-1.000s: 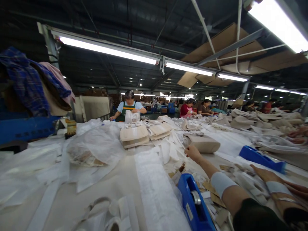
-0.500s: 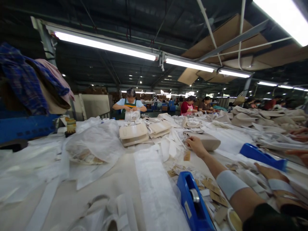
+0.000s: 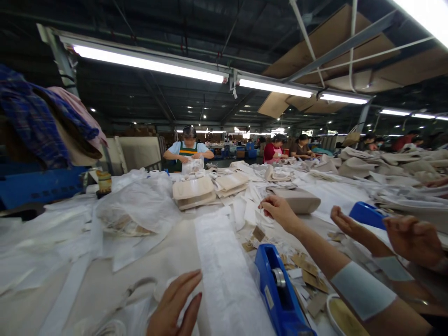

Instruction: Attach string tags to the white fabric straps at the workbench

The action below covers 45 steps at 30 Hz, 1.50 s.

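Left hand (image 3: 177,303): low at the near side of the bench (image 3: 171,252), palm down, fingers extended and thumb set apart; grip moderately wide, with nothing seen in it. Its fingertips overlap the left edge of the long white strip (image 3: 233,266) in view; contact cannot be confirmed. Curled clear offcuts (image 3: 140,298) lie just beside it.

Right hand (image 3: 278,212): extended over the bench, grip narrow, fingers drawn together. Whether it holds a small item cannot be told. It is just beside a folded grey-beige bundle (image 3: 301,201), at that bundle's left end. White paper scraps (image 3: 250,212) lie to its left, and 1 brown tag (image 3: 258,233) lies below it. A pale band (image 3: 364,287) is around the forearm.

1 blue tape dispenser (image 3: 282,294) stands along the right edge of the strip. Brown card pieces (image 3: 310,273) and a bowl (image 3: 328,305), partly hidden by the forearm, lie to its right.

At far right, 2 co-workers' hands (image 3: 415,240) are raised near a second blue dispenser (image 3: 366,213). Left of the strip: a clear plastic bag (image 3: 140,205), and cream folded pieces (image 3: 194,189) beyond.
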Each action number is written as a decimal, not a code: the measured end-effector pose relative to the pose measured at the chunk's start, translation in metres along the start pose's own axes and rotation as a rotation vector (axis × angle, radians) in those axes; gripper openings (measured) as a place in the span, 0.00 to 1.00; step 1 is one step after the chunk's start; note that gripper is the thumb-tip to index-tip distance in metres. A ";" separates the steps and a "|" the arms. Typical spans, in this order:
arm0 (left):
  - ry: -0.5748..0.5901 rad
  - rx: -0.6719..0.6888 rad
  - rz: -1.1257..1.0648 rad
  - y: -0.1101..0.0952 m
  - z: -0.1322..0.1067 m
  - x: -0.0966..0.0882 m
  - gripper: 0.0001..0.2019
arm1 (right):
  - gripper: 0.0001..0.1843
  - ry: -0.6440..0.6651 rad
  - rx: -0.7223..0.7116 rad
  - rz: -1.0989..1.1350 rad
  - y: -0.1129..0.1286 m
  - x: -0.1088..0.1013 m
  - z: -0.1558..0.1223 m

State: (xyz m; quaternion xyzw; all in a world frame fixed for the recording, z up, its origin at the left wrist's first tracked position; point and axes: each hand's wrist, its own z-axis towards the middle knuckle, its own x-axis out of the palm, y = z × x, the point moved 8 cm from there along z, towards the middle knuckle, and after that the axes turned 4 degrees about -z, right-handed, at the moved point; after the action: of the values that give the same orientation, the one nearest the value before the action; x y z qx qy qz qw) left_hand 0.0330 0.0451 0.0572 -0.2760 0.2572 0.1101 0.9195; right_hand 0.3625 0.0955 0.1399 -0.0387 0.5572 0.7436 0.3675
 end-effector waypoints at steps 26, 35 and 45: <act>0.119 -0.599 -0.771 -0.015 0.025 0.022 0.13 | 0.09 0.393 -0.227 0.299 0.138 0.096 -0.106; 0.063 -0.565 -0.788 -0.007 0.020 0.015 0.10 | 0.08 0.409 -0.225 0.305 0.150 0.102 -0.121; -0.056 -0.590 -0.865 -0.014 0.011 0.005 0.07 | 0.05 0.424 -0.205 0.317 0.145 0.113 -0.148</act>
State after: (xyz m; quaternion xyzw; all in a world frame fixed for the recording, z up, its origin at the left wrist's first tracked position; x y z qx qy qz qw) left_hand 0.0465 0.0407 0.0690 -0.6013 0.0532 -0.2044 0.7706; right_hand 0.1427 0.0095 0.1472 -0.1429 0.5426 0.8196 0.1161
